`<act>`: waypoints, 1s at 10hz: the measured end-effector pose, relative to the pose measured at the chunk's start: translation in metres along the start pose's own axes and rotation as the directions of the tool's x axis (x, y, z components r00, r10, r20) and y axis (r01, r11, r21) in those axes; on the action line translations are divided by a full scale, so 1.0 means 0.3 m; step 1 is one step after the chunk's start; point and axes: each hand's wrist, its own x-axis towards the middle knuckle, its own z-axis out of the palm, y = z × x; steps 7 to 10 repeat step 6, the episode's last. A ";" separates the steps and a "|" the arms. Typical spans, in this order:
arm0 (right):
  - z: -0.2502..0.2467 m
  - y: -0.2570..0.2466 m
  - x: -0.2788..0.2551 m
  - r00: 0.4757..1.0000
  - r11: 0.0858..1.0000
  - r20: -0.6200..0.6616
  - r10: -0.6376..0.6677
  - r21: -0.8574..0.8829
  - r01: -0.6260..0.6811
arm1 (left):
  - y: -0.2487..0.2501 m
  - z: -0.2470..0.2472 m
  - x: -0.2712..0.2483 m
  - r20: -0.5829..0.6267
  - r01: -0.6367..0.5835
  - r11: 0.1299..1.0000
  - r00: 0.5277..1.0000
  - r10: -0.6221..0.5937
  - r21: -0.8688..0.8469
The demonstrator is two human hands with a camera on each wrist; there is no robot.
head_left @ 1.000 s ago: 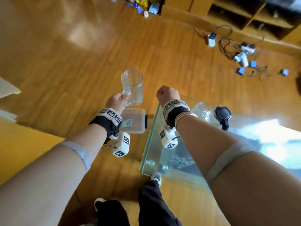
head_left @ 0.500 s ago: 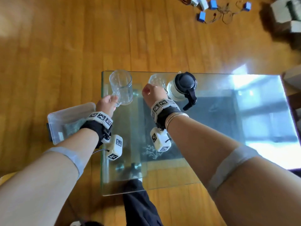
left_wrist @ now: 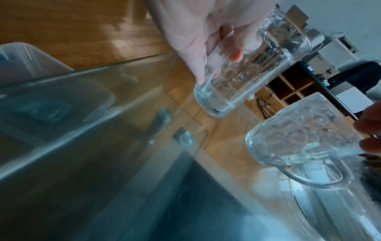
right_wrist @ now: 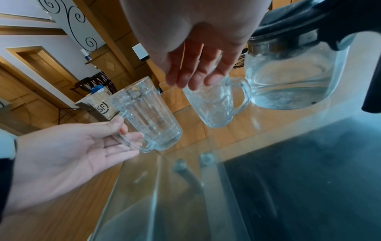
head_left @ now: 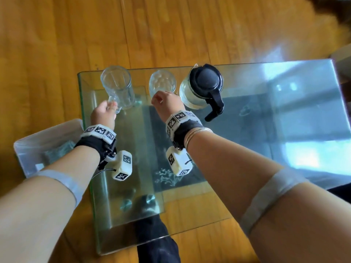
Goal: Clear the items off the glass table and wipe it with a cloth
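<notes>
A tall ribbed glass mug [head_left: 117, 86] stands at the far left corner of the glass table [head_left: 247, 130]. My left hand [head_left: 103, 114] holds its handle between thumb and fingers, as the right wrist view shows at the mug [right_wrist: 148, 117] and hand [right_wrist: 82, 146]. A shorter dimpled mug [head_left: 162, 82] stands beside it. My right hand [head_left: 165, 101] hovers at its near rim with straight fingers [right_wrist: 195, 65], holding nothing. A glass pitcher [head_left: 203, 88] with a black lid and handle stands just right of the short mug [right_wrist: 214, 106].
A clear plastic bin [head_left: 38, 147] sits on the wooden floor against the table's left edge, with something folded and greenish inside. My dark-trousered leg shows under the near edge. The table's right half reflects bright window light.
My left hand has carried the tall mug from over the floor onto the table's far left corner. My right hand, a fist before, has opened at the short mug.
</notes>
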 end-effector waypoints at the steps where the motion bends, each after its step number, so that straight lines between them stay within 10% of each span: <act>1: 0.018 0.001 0.016 1.000 1.000 0.000 -0.001 0.002 0.001 | -0.011 0.012 0.015 0.025 -0.019 0.999 0.999 0.020 -0.032; 10: 0.016 -0.082 -0.022 0.997 0.997 -0.027 0.071 -0.022 -0.072 | 0.056 -0.097 -0.033 0.072 0.006 0.970 0.997 -0.024 0.244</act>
